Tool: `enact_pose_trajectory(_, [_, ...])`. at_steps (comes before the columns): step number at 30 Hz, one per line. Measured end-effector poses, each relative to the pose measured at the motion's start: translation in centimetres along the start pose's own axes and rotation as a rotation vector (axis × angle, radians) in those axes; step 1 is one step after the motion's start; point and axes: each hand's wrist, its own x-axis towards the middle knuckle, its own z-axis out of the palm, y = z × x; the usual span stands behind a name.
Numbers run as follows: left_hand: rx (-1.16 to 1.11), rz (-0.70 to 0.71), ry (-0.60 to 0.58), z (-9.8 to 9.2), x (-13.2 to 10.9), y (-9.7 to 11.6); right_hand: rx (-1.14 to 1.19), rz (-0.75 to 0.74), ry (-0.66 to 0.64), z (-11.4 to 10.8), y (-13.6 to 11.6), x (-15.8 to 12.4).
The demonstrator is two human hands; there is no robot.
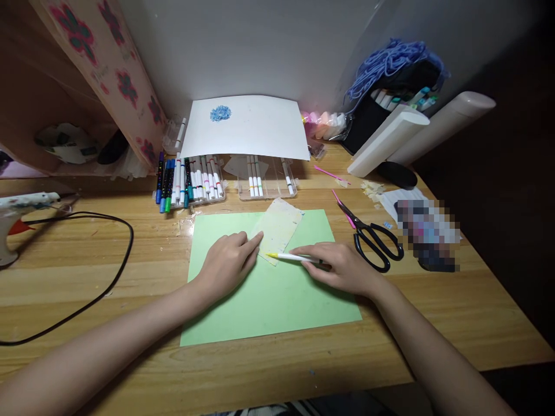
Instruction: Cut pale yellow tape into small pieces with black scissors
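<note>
While the left hand (228,260) presses its outstretched index finger on the left edge of a pale yellow paper piece (280,222), apparently to stop it sliding, its other fingers curl and seem to grip nothing. The piece lies aslant on a green sheet (269,312), its top poking past that sheet's far edge; the green sheet, around the middle of the desk (260,370), may well shield the wood from ink. The right hand (336,266) grasps a yellow-tipped marker (288,256) between thumb and fingers, held low so that the tip points left over the paper's near end; whether it touches, I cannot tell.

Black-handled scissors (357,222) rest just off the green sheet's right edge, seemingly within reach yet out of the way. Toward the desk's far edge, marker cases (273,184) lie partly under a white sheet (255,130). Near the desk's left edge sits a glue gun (13,222), its cord (132,234) looping clear of the green sheet.
</note>
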Motion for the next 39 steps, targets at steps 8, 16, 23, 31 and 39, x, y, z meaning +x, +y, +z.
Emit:
enact_pose_trajectory(8, [-0.066, -0.132, 0.035, -0.3, -0.2, -0.5, -0.028, 0.138, 0.151, 1.3, -1.2, 0.9])
enact_pose_trajectory(16, [-0.004, -0.123, 0.014, -0.2, 0.0, -0.5, 0.001, 0.061, 0.098, 1.7, -1.2, 0.8])
enact_pose_trajectory(23, [-0.006, -0.116, 0.013, -0.2, -0.1, -0.6, 0.001, 0.044, 0.136, 1.5, -0.5, 0.7])
enact_pose_trajectory(31, [-0.024, -0.1, 0.018, -0.1, 0.0, -0.7, -0.077, 0.197, 0.302, 1.8, 0.2, 1.6])
enact_pose_trajectory(39, [-0.007, -0.086, 0.017, -0.3, 0.0, -0.7, -0.177, 0.193, 0.391, 1.5, 1.2, 3.0])
